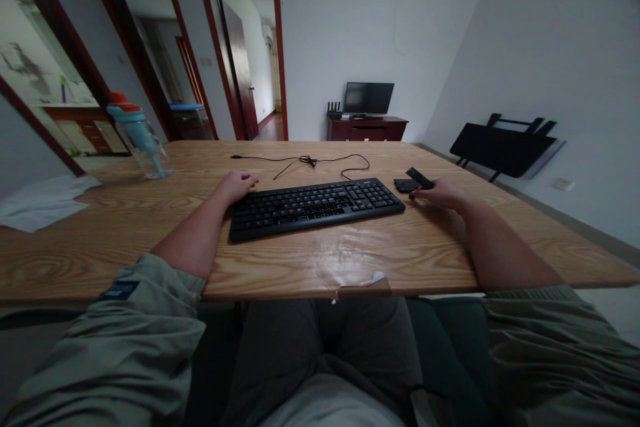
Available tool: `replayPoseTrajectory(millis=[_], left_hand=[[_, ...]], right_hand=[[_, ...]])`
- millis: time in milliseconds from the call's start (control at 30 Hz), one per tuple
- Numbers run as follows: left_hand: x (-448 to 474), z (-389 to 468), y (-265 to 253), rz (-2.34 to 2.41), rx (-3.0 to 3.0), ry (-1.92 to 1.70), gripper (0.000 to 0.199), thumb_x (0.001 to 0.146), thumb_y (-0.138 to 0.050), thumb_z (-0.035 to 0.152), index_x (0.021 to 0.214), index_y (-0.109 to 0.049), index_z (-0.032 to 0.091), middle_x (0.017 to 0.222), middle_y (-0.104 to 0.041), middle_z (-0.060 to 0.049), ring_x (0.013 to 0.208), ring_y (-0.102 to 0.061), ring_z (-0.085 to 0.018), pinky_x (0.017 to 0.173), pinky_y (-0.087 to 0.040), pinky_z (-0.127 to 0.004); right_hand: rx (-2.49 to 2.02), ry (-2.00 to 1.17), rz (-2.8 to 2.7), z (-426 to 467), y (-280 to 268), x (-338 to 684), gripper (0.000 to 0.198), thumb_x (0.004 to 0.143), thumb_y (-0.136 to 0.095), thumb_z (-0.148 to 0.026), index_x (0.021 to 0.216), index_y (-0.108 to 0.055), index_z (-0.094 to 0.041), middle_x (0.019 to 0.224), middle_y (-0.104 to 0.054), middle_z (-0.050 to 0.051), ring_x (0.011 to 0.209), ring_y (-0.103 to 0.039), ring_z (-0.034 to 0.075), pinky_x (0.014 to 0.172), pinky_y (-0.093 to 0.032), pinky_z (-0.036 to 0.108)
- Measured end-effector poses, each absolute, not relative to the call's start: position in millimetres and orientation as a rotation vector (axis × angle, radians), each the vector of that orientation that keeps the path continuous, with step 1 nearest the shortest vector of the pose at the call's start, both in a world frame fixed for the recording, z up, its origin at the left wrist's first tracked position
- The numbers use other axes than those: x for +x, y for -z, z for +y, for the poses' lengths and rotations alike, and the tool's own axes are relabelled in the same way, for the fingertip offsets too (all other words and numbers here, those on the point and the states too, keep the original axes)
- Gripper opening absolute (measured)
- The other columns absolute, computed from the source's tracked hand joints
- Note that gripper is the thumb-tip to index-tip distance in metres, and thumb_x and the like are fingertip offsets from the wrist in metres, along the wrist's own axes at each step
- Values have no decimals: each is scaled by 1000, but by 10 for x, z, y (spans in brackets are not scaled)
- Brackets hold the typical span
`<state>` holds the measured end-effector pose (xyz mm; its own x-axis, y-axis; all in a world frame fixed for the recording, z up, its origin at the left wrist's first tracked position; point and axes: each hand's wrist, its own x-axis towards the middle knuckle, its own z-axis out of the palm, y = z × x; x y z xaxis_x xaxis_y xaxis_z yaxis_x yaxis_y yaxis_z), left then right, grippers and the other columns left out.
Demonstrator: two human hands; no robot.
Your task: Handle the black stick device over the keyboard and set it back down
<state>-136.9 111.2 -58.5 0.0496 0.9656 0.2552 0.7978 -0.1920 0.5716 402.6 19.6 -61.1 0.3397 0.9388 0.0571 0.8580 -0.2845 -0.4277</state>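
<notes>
A black keyboard [317, 207] lies at a slight slant on the wooden table in front of me. In its lower rows, some spots look glossy with bright outlines, as though keycaps are off there. My left hand [237, 187] rests at the keyboard's far left corner, fingers loosely bent and apart, with nothing visible in them. To the right of the keyboard, my right hand [443, 193] is closed on a short, flat black strip [420, 178]; its exact kind is unclear. Beside that hand, small black pieces like keycaps [404, 185] lie close together on the table.
The keyboard's black cable [345, 159] lies tangled behind it. A clear bottle with a blue and orange top [140, 137] stands at the far left, near white tissues [47, 203]. Brown tape [367, 288] covers part of the table's near edge.
</notes>
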Motion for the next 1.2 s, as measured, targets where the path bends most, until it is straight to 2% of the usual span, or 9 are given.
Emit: replayPoseTrajectory(millis=[233, 367, 567, 800, 1067, 1200], left_hand=[[-1386, 1147, 608, 1786, 2068, -878, 36, 77, -58, 48, 84, -78, 18, 89, -77, -10, 84, -69, -26, 77, -50, -32], [-1396, 1169, 621, 1811, 2079, -835, 39, 80, -54, 46, 90, -78, 17, 90, -77, -9, 86, -69, -25, 77, -50, -31], [-1394, 1169, 623, 1825, 2084, -818, 40, 83, -53, 45, 93, -78, 17, 92, -78, -8, 89, -69, -24, 80, -50, -30], [-1368, 1136, 597, 1838, 2081, -807, 39, 85, -53, 43, 95, -78, 16, 94, -78, -8, 85, -68, -23, 78, -50, -30], [-1333, 1078, 557, 1838, 2052, -823, 34, 83, -55, 41, 91, -78, 16, 92, -78, -8, 86, -69, -23, 78, -50, -29], [-1331, 1080, 560, 1835, 2049, -831, 34, 83, -55, 40, 90, -78, 17, 91, -78, -8, 86, -69, -24, 79, -51, -30]], right_hand=[[-2200, -388, -1600, 173, 616, 4013, 19, 69, -76, -36, 74, -70, -19, 66, -64, 4, 58, -57, 18, 52, -41, 29], [-2155, -509, -1591, 158, 605, 4091, 25, 69, -75, -39, 81, -70, -18, 66, -63, 4, 54, -53, 16, 48, -38, 27], [-2245, -501, -1479, 220, 661, 4340, 34, 71, -75, -43, 90, -67, -16, 65, -61, 5, 55, -54, 19, 46, -39, 30], [-2330, -427, -1361, 253, 707, 4422, 29, 76, -72, -45, 79, -64, -17, 73, -63, 11, 58, -56, 20, 48, -40, 31], [-2287, -442, -1296, 226, 636, 4357, 30, 81, -67, -41, 97, -68, -16, 75, -64, 9, 55, -54, 18, 49, -42, 32], [-2280, -474, -1419, 175, 601, 4289, 28, 77, -70, -37, 97, -71, -17, 67, -62, 6, 52, -53, 18, 47, -40, 30]])
